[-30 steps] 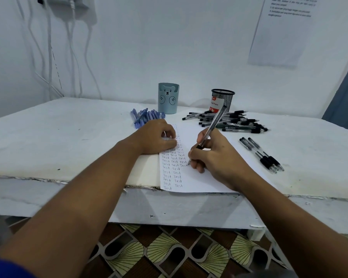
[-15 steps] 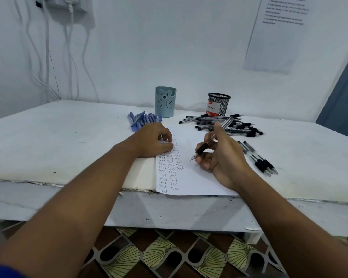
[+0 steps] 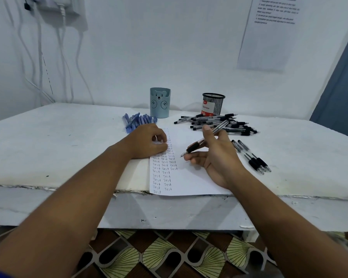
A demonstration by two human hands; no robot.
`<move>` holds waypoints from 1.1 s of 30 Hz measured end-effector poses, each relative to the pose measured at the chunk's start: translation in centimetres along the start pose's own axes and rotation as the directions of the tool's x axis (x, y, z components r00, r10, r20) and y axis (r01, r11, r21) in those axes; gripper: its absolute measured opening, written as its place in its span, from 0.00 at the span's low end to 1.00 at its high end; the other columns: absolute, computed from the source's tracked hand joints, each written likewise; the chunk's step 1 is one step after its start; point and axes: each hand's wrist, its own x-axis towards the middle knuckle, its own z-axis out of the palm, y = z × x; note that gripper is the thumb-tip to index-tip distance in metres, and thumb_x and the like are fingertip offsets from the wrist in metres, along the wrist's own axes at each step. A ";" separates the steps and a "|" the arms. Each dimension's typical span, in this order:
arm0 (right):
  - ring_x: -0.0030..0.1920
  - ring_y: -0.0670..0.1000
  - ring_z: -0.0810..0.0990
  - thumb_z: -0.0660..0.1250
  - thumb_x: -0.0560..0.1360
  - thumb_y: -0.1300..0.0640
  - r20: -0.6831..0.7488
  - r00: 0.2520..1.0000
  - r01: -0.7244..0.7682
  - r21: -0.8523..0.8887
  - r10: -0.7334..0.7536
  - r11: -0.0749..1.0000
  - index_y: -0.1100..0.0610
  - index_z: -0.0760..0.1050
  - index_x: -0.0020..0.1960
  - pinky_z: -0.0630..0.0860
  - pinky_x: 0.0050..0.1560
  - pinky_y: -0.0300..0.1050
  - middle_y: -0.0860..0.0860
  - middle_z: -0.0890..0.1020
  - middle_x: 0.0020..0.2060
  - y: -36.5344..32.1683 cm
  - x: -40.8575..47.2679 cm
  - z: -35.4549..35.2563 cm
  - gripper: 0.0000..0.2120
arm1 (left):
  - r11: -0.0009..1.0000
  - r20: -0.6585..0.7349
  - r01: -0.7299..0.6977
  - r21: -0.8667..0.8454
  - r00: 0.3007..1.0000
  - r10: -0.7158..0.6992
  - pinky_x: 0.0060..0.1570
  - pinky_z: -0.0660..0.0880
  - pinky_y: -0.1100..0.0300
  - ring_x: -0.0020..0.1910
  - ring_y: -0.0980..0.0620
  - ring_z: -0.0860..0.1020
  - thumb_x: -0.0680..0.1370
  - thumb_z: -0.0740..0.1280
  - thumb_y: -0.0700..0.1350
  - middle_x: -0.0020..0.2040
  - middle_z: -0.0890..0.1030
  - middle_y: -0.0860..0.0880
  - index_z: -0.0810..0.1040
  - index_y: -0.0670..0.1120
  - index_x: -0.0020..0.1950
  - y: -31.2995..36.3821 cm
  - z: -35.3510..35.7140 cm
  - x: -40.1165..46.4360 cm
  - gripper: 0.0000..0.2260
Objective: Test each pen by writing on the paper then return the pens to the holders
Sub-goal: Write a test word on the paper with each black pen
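Head view: right hand (image 3: 215, 155) holds a black-grip pen (image 3: 204, 140) pinched between thumb and curled fingers; tip lifted just off the paper (image 3: 189, 177), beside the third column of "Test" words; left hand (image 3: 147, 142) rests with curled fingers on the sheet's upper left part, pinning it; it holds nothing.

Pen orientation: long axis runs diagonally; tip points down and left toward the writing; cap end points up and right toward the pile of black pens (image 3: 219, 123).

Judgement, step in hand: the writing for this pen looks finished or paused; next it goes with the tested ones, probably the three black pens (image 3: 251, 155) lying just right of the paper; keep the left hand pressing so the sheet, which overhangs the table edge (image 3: 68, 187), does not slide; lay the pen parallel to its neighbours so it does not roll.

Elsewhere: blue pens (image 3: 137, 120) lie beside the bear holder (image 3: 160, 103); mesh holder (image 3: 213, 105) stands behind the black pile; neither holder shows any pens.
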 end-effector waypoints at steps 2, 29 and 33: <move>0.28 0.60 0.81 0.58 0.83 0.49 0.000 1.000 0.014 -0.004 -0.014 1.000 0.54 0.62 0.53 0.73 0.24 0.43 0.63 0.78 0.36 0.0 0.0 0.0 0.09 | 1.000 -0.004 -0.004 0.001 1.000 0.004 0.44 0.67 0.68 0.45 0.57 0.75 0.74 0.72 0.47 0.46 0.77 0.52 0.82 0.48 0.49 0.0 0.0 0.0 0.06; 0.32 0.54 0.78 0.67 0.74 0.37 -0.226 0.936 -0.199 -0.972 0.270 -0.123 0.63 0.74 0.45 0.75 0.35 0.43 0.56 0.80 0.39 -7.6 6.3 -12.1 0.27 | 0.998 -0.001 0.055 -0.043 0.998 -0.055 0.49 0.69 0.64 0.47 0.56 0.76 0.74 0.72 0.46 0.47 0.77 0.53 0.82 0.50 0.48 0.0 -0.1 -0.1 0.05; 0.27 0.50 0.79 0.65 0.75 0.36 -0.225 0.942 -0.214 -0.974 0.248 -0.069 0.63 0.75 0.48 0.76 0.33 0.42 0.54 0.80 0.37 -7.4 6.1 -11.5 0.27 | 0.998 -0.001 0.051 -0.042 0.999 -0.051 0.46 0.68 0.66 0.46 0.57 0.75 0.73 0.72 0.46 0.47 0.78 0.53 0.83 0.50 0.48 0.0 -0.1 -0.1 0.05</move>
